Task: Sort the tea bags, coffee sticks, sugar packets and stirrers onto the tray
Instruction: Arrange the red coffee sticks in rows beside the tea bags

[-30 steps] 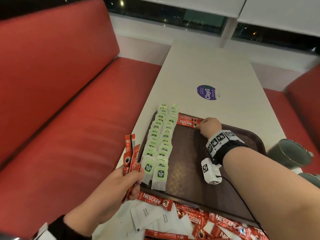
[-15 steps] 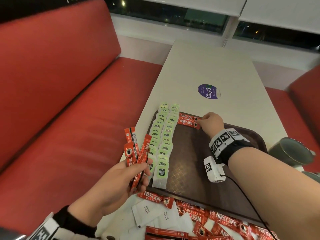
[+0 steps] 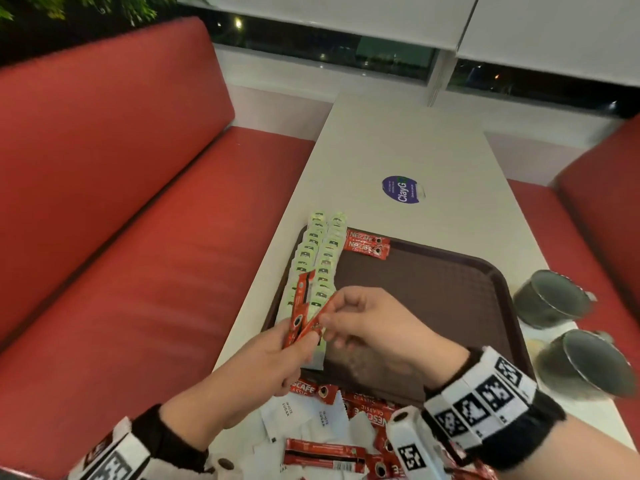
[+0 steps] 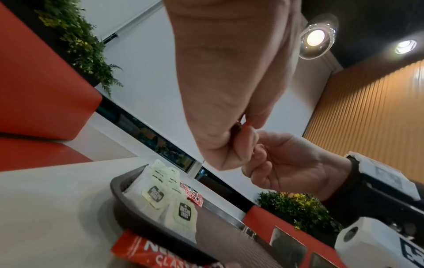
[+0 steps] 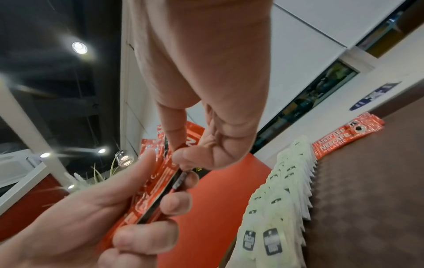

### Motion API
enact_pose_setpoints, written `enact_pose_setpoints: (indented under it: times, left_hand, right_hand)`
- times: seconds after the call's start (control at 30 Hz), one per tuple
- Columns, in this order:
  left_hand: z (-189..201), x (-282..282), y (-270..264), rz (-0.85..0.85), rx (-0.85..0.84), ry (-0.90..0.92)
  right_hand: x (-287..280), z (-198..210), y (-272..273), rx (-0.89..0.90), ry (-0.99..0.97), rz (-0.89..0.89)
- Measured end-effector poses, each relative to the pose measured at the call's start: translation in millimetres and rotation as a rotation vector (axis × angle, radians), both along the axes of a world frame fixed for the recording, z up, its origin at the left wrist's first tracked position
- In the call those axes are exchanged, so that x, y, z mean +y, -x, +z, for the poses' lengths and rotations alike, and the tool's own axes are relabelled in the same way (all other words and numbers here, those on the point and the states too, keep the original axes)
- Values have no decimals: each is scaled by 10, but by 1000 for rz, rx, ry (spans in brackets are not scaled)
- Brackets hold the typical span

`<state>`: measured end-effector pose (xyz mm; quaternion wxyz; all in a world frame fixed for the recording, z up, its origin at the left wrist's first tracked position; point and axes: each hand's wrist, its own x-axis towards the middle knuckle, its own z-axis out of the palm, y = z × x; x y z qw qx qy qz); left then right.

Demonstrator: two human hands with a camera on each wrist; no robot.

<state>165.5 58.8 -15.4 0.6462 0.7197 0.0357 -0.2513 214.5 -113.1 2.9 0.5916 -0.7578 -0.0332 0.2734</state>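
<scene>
While the brown tray (image 3: 450,289) is sitting on the white table (image 3: 398,143) with tea bags (image 3: 320,258) lining its left side, the left hand (image 3: 273,355) is gripping a bunch of coffee sticks (image 3: 300,306) and the right hand (image 3: 367,323) is pinching one of them.

My left hand (image 5: 96,217) grips a bunch of red coffee sticks (image 5: 158,190); my right hand (image 5: 206,127) pinches one stick's end. To the bunch's right, tea bags (image 5: 282,195) line the brown tray (image 5: 367,199), two more sticks (image 5: 344,137) beyond them.
</scene>
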Motion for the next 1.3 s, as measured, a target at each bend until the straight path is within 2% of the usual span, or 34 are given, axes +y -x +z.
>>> enact_pose_setpoints:
  times: [0.1,0.33,0.6,0.67,0.77,0.83,1.03,1.1,1.2,1.3]
  left_hand:
    - [14,-34,48,4,-32,10]
    - [86,-98,98,85,40,158]
    - [31,-98,144,-35,94,201]
    - [31,-140,147,-26,34,198]
    - [21,-211,146,30,-23,198]
    - [9,-262,146,54,-17,216]
    - [-41,-351,165,123,-38,174]
    - [-73,-336,148,180,-93,114]
    - [-122,-280,124,286,-172,71]
    - [-170,-233,136,349,-199,41]
  right_hand:
    - [-44,-1,101,27,-45,-39]
    - [-238,72,289,-101,11,-95]
    - [-323,74,451,-256,54,-228]
    - [-307,67,473,-222,-19,-298]
    - [-205,54,530,-117,-99,-288]
    - [-153,18,524,-122,-64,-289]
    - [-111,-51,453,-302,130,-216]
    - [-148,-51,490,-262,143,-148]
    - [-237,-58,596,-76,105,-23]
    - [-345,-117,668,23,80,-24]
